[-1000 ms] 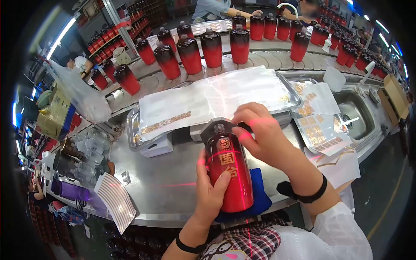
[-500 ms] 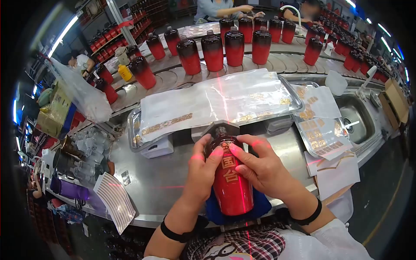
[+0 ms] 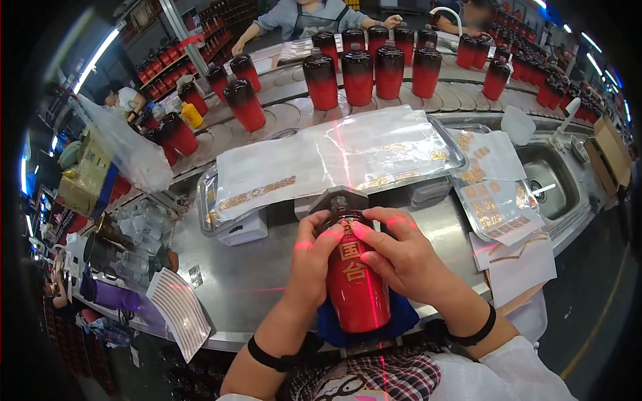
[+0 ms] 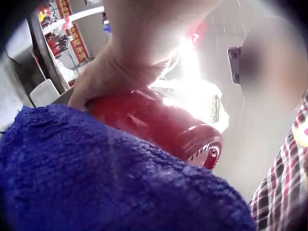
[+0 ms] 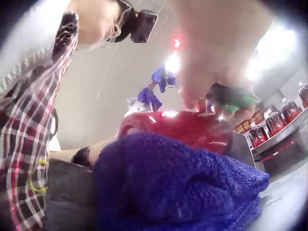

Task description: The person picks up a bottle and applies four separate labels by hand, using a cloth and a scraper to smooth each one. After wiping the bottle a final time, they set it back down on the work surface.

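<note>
A glossy red bottle (image 3: 360, 304), dark at the shoulder and with gold characters down its front, lies tilted toward me on a blue cloth (image 3: 405, 315). Its neck rests at a grey angular stand (image 3: 361, 202). My left hand (image 3: 309, 264) holds the left shoulder, and my right hand (image 3: 414, 264) grips the right shoulder. Both thumbs press close together on the gold emblem below the neck, covering part of it. In the left wrist view the bottle's ridged base (image 4: 211, 155) shows past the cloth. The right wrist view has fingers (image 5: 192, 98) on the red body.
Behind the stand is a tray (image 3: 458, 150) covered by white sheets with gold decals. More decal sheets (image 3: 491, 207) lie right, beside a sink (image 3: 558, 180). A striped sheet (image 3: 177, 311) hangs over the left table edge. Red bottles (image 3: 358, 80) stand along a conveyor (image 3: 284, 110); people work beyond.
My right hand came down from the neck to the bottle's shoulder, and my left hand slid up from its body. Both then stayed nearly still. Conveyor bottles shifted right.
</note>
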`<state>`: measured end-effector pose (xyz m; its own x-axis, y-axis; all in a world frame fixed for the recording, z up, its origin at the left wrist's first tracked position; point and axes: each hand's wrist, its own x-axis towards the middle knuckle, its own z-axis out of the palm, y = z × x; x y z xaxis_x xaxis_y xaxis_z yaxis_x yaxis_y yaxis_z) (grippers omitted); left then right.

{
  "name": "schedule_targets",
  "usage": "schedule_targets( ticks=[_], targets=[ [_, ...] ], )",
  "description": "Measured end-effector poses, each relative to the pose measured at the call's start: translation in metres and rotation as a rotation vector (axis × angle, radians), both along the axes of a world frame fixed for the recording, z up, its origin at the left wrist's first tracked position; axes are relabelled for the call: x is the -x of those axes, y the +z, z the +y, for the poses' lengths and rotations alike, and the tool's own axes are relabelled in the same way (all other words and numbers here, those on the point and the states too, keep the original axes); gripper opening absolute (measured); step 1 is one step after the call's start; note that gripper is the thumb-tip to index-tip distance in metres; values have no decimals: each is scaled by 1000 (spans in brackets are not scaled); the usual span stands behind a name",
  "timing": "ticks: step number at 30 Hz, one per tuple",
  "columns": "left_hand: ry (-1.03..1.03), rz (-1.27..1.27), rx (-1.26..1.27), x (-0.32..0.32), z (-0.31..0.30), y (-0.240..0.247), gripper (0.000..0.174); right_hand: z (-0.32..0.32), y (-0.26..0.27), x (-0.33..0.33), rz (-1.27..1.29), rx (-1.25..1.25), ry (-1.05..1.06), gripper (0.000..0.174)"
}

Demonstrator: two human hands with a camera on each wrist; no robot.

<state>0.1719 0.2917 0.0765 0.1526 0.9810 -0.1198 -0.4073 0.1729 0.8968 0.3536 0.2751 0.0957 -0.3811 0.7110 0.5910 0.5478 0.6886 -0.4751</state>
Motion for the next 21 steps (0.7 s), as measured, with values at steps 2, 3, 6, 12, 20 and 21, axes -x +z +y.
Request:
schedule_targets(
  ticks=[2, 3, 6, 12, 20, 21],
  targets=[
    [-15, -21, 24, 1, 1, 3, 55, 0, 0, 0, 9, 19, -2, 38],
    [-20, -23, 28, 2, 1, 3, 55, 0, 1, -1, 10, 24, 14, 39],
    [-18, -28, 23, 4, 3, 4, 55, 4, 8, -7, 35, 3, 34, 44],
    [-33, 36, -11, 1, 1, 6, 54, 37, 70, -8, -11, 328, 74, 33],
    [-38, 8, 47, -1, 5, 5, 56, 85, 64, -2, -83, 395, 240, 24],
    [-31, 9, 33, -1, 5, 6, 57, 83, 61, -2, -32, 407, 251, 24]
  ],
)
